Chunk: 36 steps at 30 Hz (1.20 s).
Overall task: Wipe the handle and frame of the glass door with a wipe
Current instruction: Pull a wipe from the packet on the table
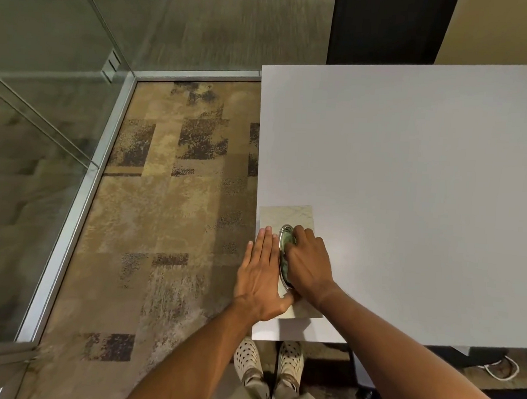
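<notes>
In the head view, a flat pack of wipes [288, 219] is seen lying at the near left corner of the white surface [411, 177]. The left hand [259, 279] is laid flat on the pack's left edge, its fingers straight and together. The right hand [309, 262] is set over the pack's oval opening [285, 244], its fingers curled into it; whether a wipe is pinched in that grip cannot be told. The glass door and its metal frame [80, 194] are seen to the left, well apart from the pack.
</notes>
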### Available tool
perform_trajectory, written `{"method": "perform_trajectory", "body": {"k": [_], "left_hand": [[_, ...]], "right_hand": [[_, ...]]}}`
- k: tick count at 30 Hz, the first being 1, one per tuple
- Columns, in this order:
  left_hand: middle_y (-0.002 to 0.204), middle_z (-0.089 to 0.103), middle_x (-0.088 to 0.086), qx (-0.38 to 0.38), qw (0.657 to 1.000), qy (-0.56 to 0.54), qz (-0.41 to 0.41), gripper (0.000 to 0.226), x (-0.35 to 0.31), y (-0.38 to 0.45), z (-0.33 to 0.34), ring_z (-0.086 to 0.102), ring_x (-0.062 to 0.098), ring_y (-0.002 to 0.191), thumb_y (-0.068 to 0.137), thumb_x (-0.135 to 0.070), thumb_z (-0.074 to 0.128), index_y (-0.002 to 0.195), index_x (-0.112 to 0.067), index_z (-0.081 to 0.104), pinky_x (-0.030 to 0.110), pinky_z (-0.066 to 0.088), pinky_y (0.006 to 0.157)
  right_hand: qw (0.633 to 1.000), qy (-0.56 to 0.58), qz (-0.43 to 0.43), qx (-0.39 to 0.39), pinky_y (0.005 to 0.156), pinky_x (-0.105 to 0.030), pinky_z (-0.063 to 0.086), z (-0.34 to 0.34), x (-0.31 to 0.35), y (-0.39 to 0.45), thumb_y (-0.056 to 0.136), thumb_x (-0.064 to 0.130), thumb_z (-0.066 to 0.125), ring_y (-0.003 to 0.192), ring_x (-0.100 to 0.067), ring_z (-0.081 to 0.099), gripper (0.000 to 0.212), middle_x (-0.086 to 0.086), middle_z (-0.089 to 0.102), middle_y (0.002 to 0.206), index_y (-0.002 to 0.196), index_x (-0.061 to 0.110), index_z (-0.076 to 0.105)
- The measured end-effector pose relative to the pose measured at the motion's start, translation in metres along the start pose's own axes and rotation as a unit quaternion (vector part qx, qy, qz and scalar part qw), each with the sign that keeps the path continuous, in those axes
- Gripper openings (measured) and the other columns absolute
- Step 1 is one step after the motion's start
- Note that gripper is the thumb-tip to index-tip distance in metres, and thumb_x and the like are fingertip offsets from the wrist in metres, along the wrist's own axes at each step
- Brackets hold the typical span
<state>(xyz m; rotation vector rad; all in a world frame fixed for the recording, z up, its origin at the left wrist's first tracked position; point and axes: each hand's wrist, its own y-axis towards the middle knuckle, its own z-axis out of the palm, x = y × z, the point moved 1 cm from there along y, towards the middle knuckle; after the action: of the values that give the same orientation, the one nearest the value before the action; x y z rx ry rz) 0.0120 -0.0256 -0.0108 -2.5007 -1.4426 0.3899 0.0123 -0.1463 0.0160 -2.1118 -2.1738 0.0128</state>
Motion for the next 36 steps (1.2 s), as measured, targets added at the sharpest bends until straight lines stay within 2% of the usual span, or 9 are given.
{"method": "perform_trajectory", "body": {"k": [9,16,22,26,29,32,36], "left_hand": [[0.158,-0.037,0.016,-0.001,1.0,0.001,-0.007,0.123,-0.001,-0.001,-0.001,-0.035,0.027,0.147,0.081,-0.075,0.043,0.154,-0.004,-0.025,0.046,-0.005,0.125],[0.158,-0.037,0.015,-0.012,1.0,-0.008,-0.003,0.123,-0.001,0.0,0.002,-0.035,0.026,0.147,0.081,-0.079,0.04,0.153,-0.006,-0.028,0.046,-0.005,0.125],[0.159,-0.036,0.014,-0.018,1.0,-0.013,0.0,0.121,0.0,0.0,0.003,-0.036,0.025,0.146,0.081,-0.081,0.036,0.148,-0.008,-0.032,0.046,-0.006,0.125],[0.158,-0.037,0.015,-0.015,1.0,-0.003,0.001,0.124,0.0,0.0,0.003,-0.037,0.025,0.145,0.081,-0.083,0.037,0.15,-0.005,-0.03,0.045,-0.009,0.125],[0.158,-0.037,0.015,-0.012,1.0,0.006,0.001,0.126,0.0,0.0,0.003,-0.037,0.026,0.146,0.08,-0.086,0.035,0.152,-0.004,-0.028,0.046,-0.01,0.125],[0.158,-0.038,0.015,-0.013,1.0,0.005,0.004,0.125,0.0,0.0,0.004,-0.038,0.025,0.145,0.076,-0.092,0.021,0.152,-0.005,-0.028,0.046,-0.011,0.125],[0.158,-0.036,0.016,-0.017,1.0,0.018,0.002,0.126,0.0,0.001,0.006,-0.039,0.025,0.145,0.073,-0.096,0.008,0.154,-0.004,-0.024,0.046,-0.015,0.123]], "right_hand": [[1.0,-0.011,0.014,-0.006,0.079,-0.039,0.045,0.01,0.003,0.006,0.094,0.023,0.053,0.102,-0.03,0.053,0.028,-0.013,0.057,0.118,0.113,0.007,0.065],[1.0,-0.026,-0.004,-0.015,0.07,-0.039,0.042,0.011,-0.002,0.008,0.086,0.027,0.051,0.088,-0.029,0.052,0.025,-0.012,0.058,0.104,0.095,0.009,0.065],[1.0,0.007,0.005,-0.019,0.071,-0.039,0.04,0.016,-0.005,0.002,0.088,0.038,0.046,0.086,-0.027,0.05,0.033,-0.011,0.056,0.101,0.102,0.011,0.059],[0.997,0.061,0.034,-0.031,0.072,-0.039,0.039,0.01,-0.007,-0.003,0.084,0.037,0.055,0.084,-0.027,0.051,0.031,-0.009,0.057,0.096,0.102,0.011,0.058],[0.989,0.127,0.061,-0.038,0.074,-0.036,0.034,0.004,-0.011,-0.004,0.085,0.036,0.045,0.082,-0.026,0.049,0.027,-0.005,0.058,0.093,0.098,0.014,0.054],[0.96,0.26,0.081,-0.069,0.066,-0.03,0.031,-0.007,-0.012,-0.005,0.083,0.036,0.04,0.066,-0.018,0.043,0.018,0.003,0.053,0.078,0.089,0.02,0.044],[0.911,0.384,0.111,-0.1,0.051,-0.022,0.031,-0.012,-0.014,-0.006,0.085,0.037,0.038,0.053,-0.008,0.047,0.013,0.01,0.049,0.063,0.085,0.024,0.038]]}}
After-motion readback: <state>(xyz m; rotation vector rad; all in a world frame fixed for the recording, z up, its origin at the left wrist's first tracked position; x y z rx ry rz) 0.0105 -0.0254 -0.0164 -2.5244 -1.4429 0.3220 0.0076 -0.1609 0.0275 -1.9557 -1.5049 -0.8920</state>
